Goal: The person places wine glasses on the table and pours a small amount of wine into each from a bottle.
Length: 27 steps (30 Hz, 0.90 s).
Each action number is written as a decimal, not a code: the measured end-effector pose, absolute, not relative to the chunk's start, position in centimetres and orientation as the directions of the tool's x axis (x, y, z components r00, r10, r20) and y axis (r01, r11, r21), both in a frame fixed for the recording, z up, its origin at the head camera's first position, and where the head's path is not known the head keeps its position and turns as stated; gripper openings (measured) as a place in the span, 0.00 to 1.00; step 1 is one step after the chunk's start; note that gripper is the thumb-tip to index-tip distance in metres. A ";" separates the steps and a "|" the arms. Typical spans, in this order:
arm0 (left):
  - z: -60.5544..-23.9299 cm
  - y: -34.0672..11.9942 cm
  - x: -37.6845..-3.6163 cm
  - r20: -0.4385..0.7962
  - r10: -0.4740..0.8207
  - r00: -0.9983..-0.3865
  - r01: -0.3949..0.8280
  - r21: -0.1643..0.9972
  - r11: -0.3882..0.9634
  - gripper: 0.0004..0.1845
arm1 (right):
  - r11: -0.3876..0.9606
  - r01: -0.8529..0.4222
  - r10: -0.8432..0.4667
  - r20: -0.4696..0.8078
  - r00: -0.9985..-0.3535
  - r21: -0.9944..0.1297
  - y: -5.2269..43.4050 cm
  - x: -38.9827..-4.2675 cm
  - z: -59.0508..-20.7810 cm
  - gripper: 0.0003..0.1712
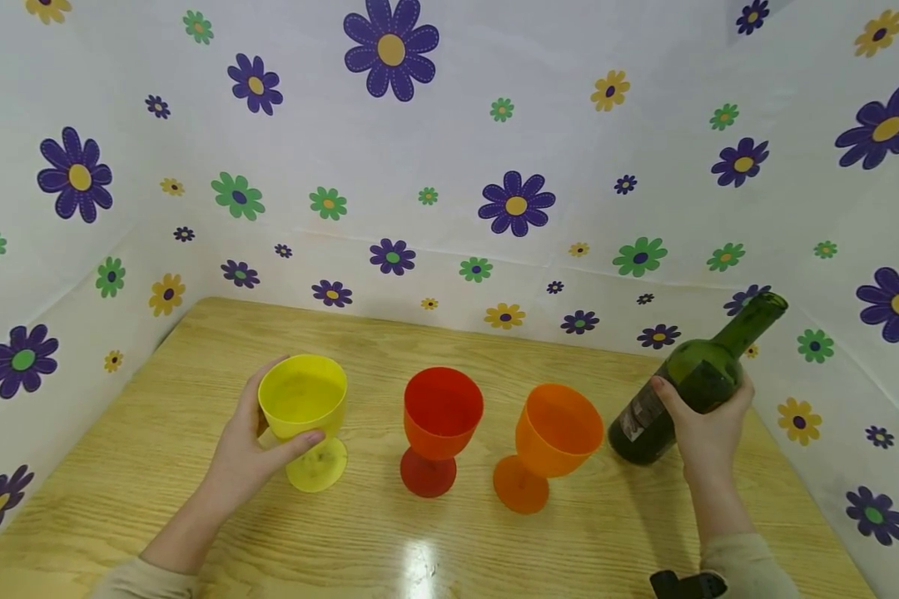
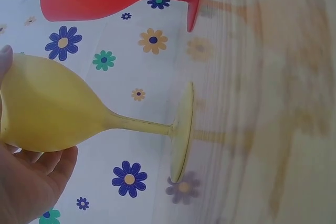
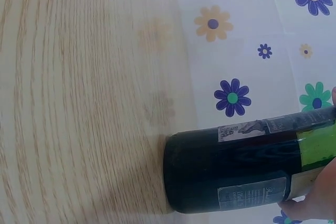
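Note:
My left hand (image 1: 243, 453) grips a yellow plastic goblet (image 1: 316, 424) by its bowl, the thumb across the near side and the fingers round the back. In the left wrist view the goblet's foot (image 2: 182, 132) is right at the tabletop, stem upright. On the far right my right hand (image 1: 712, 428) holds a green glass wine bottle (image 1: 700, 374) round its body, below the shoulder. Its neck is uncorked, and dark labels (image 3: 252, 192) show on the side. The bottle's base is close over the wood in the right wrist view.
Between the hands stand a red goblet (image 1: 440, 416) and an orange goblet (image 1: 558, 428), in a row with the yellow one. A wood-grain table (image 1: 330, 541) lies under everything. White cloth with flower prints (image 1: 434, 150) walls off the back and both sides.

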<state>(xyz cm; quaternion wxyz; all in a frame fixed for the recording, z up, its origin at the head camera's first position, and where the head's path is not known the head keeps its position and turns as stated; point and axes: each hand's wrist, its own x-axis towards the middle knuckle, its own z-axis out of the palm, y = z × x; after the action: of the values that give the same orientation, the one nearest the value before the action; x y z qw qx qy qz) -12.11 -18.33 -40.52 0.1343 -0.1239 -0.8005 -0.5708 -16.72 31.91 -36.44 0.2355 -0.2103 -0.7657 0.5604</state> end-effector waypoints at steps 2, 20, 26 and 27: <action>-40.6 -18.3 -12.1 0.362 0.043 -0.931 0.356 0.880 0.316 0.48 | 0.287 0.061 0.586 0.125 -0.800 -0.956 31.9 -16.7 -36.5 0.58; -41.4 -18.2 -12.3 0.391 0.043 -0.919 0.388 0.884 0.260 0.48 | 0.335 0.019 0.592 0.194 -0.782 -0.942 31.7 -16.6 -37.1 0.57; -41.3 -18.3 -12.3 0.385 0.041 -0.922 0.382 0.886 0.262 0.48 | 0.331 0.038 0.595 0.177 -0.784 -0.943 31.7 -16.6 -37.1 0.57; -41.3 -18.3 -12.2 0.383 0.041 -0.923 0.380 0.887 0.265 0.48 | 0.329 0.044 0.597 0.172 -0.784 -0.943 31.7 -16.6 -37.0 0.57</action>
<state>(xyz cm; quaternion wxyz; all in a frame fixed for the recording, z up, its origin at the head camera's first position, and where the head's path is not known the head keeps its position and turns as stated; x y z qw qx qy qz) -12.24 -18.31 -41.33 0.1431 -0.1344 -0.7822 -0.5913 -16.63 31.71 -37.04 0.2556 -0.2067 -0.7742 0.5409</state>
